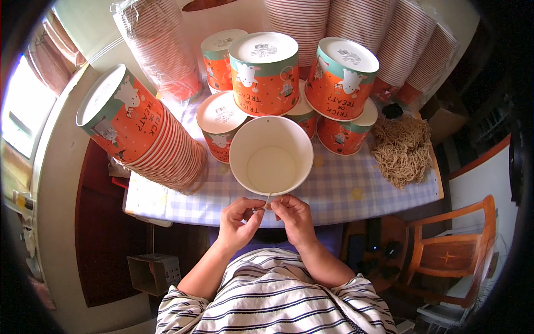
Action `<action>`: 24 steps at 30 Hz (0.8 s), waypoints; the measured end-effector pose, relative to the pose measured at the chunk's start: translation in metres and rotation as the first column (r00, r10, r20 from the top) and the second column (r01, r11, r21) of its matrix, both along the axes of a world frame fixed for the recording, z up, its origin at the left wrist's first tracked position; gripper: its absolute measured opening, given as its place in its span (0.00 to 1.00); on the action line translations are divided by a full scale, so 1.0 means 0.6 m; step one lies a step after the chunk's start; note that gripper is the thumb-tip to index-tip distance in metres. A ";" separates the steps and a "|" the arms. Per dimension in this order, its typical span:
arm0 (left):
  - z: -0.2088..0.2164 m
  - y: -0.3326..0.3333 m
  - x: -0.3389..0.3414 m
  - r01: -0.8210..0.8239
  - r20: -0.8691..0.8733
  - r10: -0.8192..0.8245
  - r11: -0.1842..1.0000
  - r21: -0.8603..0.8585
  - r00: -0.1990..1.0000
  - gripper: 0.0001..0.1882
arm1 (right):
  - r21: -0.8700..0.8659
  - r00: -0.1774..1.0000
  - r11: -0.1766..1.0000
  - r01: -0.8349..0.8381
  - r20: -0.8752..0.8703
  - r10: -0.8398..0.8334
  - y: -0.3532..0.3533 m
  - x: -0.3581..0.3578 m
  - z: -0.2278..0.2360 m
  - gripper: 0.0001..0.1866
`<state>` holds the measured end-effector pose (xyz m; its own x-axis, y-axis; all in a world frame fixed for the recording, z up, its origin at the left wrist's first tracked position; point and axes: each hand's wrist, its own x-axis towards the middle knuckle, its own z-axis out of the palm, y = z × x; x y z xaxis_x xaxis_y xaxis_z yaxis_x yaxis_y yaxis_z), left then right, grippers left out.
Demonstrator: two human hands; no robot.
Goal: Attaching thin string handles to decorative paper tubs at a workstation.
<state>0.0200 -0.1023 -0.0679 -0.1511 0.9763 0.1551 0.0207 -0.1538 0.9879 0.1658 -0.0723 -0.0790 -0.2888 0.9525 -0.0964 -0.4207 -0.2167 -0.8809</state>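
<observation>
A paper bucket [243, 153] with a white inside stands mouth up at the table's near edge, in front of me. At its near rim a short, thin beige cord [268, 199] shows. My left hand [239, 221] and my right hand [295, 218] meet just below that rim, fingertips pinched together on the cord. Whether it is knotted or threaded through the rim is too small to tell. Right behind the open bucket, an orange and green printed bucket [266, 83] sits upside down on other inverted buckets, with another upturned bucket [342, 83] to its right.
A tall stack of nested orange buckets [161, 139] leans at the left. Plastic-wrapped bucket stacks [297, 22] line the back. A heap of beige cords [401, 150] lies at the right of the checked tablecloth [334, 192]. A wooden chair [453, 250] stands right of the table.
</observation>
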 end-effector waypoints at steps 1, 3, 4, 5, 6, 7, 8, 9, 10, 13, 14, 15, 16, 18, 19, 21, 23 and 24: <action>0.000 0.000 0.002 -0.003 0.026 0.003 1.000 -0.004 1.000 0.05 | -0.001 1.000 1.000 0.000 0.000 0.000 0.000 0.000 0.001 0.07; -0.002 0.000 0.003 -0.006 0.051 0.007 1.000 -0.009 0.999 0.05 | 0.005 1.000 1.000 -0.002 -0.003 0.002 0.000 0.000 0.004 0.06; -0.004 0.000 0.002 -0.006 0.031 0.007 1.000 -0.017 0.999 0.05 | 0.005 1.000 1.000 -0.002 -0.004 0.002 -0.001 0.000 0.005 0.06; -0.007 -0.001 0.001 -0.006 0.012 0.006 1.000 -0.025 1.000 0.06 | 0.001 1.000 1.000 0.000 -0.014 0.000 -0.001 0.000 0.006 0.06; -0.009 0.000 0.001 -0.006 0.012 0.006 1.000 -0.025 1.000 0.06 | -0.003 1.000 1.000 0.002 -0.024 -0.002 -0.001 -0.001 0.007 0.06; -0.011 0.000 0.000 -0.008 0.000 0.008 1.000 -0.021 1.000 0.05 | -0.003 1.000 1.000 0.002 -0.024 -0.002 -0.002 -0.002 0.009 0.06; -0.012 0.000 0.000 -0.011 -0.012 0.011 1.000 -0.017 1.000 0.05 | -0.010 1.000 1.000 0.018 -0.020 -0.018 -0.002 -0.004 0.010 0.07; -0.012 0.000 0.000 -0.011 -0.012 0.011 1.000 -0.017 1.000 0.05 | -0.017 0.999 0.999 0.034 -0.016 -0.034 -0.002 -0.006 0.011 0.07; -0.010 -0.001 0.001 -0.015 -0.013 0.015 1.000 -0.006 1.000 0.05 | -0.017 0.999 0.999 0.033 -0.016 -0.034 -0.002 -0.006 0.011 0.07; 0.003 -0.005 -0.006 0.026 -0.097 -0.027 1.000 -0.016 0.995 0.05 | -0.023 0.999 0.999 0.035 -0.006 -0.035 -0.002 -0.004 0.008 0.07; 0.006 -0.006 -0.009 0.068 -0.178 -0.074 0.997 -0.039 0.981 0.05 | -0.014 1.000 1.000 0.011 -0.010 -0.011 -0.001 -0.001 0.006 0.07; 0.004 -0.005 -0.008 0.067 -0.179 -0.073 0.997 -0.039 0.981 0.05 | -0.003 1.000 1.000 -0.015 -0.015 0.015 -0.001 0.000 0.005 0.06; 0.000 -0.005 -0.006 0.039 -0.187 -0.046 0.998 -0.043 0.981 0.04 | -0.003 1.000 1.000 -0.017 -0.016 0.017 -0.001 0.000 0.006 0.06; 0.000 -0.004 -0.003 0.010 -0.194 -0.019 0.999 -0.047 0.981 0.04 | -0.014 0.999 1.000 -0.017 -0.034 0.016 -0.002 -0.001 0.008 0.06; 0.002 -0.004 -0.001 0.006 -0.134 -0.015 0.998 -0.066 0.991 0.04 | -0.014 0.999 1.000 -0.016 -0.034 0.016 -0.002 -0.001 0.007 0.06; 0.003 -0.005 -0.001 0.003 -0.073 -0.009 0.996 -0.085 0.997 0.04 | -0.009 1.000 1.000 -0.007 0.000 0.007 -0.001 0.000 0.004 0.06; 0.000 -0.005 -0.003 0.040 0.077 -0.031 0.992 -0.121 0.997 0.04 | -0.008 1.000 1.000 -0.005 0.005 0.005 -0.001 0.002 0.004 0.06; 0.001 -0.005 -0.002 0.041 0.078 -0.031 0.992 -0.122 0.996 0.04 | -0.008 1.000 1.000 0.000 0.009 0.001 0.000 0.002 0.003 0.06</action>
